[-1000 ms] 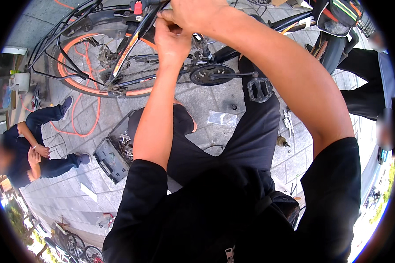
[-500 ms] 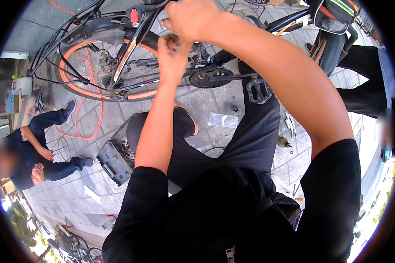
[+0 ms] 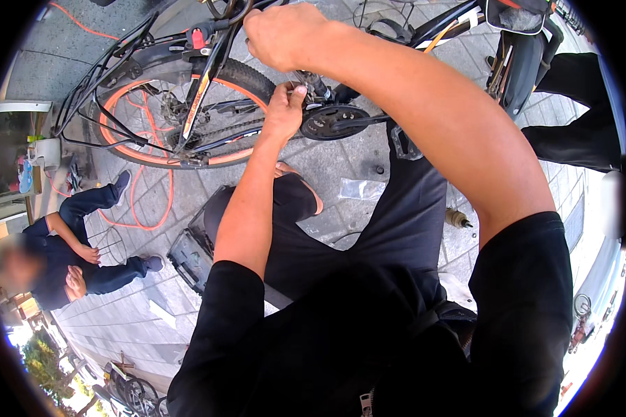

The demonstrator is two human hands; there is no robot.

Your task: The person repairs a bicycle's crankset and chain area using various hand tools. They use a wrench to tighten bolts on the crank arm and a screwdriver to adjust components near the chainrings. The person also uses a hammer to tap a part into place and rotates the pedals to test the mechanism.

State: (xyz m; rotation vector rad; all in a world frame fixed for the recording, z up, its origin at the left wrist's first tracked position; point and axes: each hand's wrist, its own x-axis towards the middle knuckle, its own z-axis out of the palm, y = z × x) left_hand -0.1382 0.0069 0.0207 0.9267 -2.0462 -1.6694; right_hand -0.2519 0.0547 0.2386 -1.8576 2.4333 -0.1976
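The left hand [image 3: 285, 111] reaches up to the crank area of a bicycle [image 3: 209, 90], its fingers curled shut around a small metal part beside the black chainring [image 3: 334, 121]; what exactly it pinches is too small to tell. The right hand [image 3: 285, 35] is higher, closed in a fist near the frame tubes just above the chainring, and its fingers are hidden behind the back of the hand, so what it grips cannot be told. The bicycle stands across the top of the view, its rear wheel [image 3: 167, 111] with an orange rim to the left, a black rack above it and a saddle [image 3: 518, 14] at the upper right. A black pedal [image 3: 401, 142] hangs just right of the chainring. Below, on the grey paving, an open black tool case [image 3: 191, 257] lies beside the person's dark trouser leg, and an orange hose [image 3: 153, 201] loops near the wheel. A clear plastic bag [image 3: 362, 189] lies on the paving under the crank. At the left another person [image 3: 69, 257] in dark clothes sits on the ground, well apart from the bicycle.
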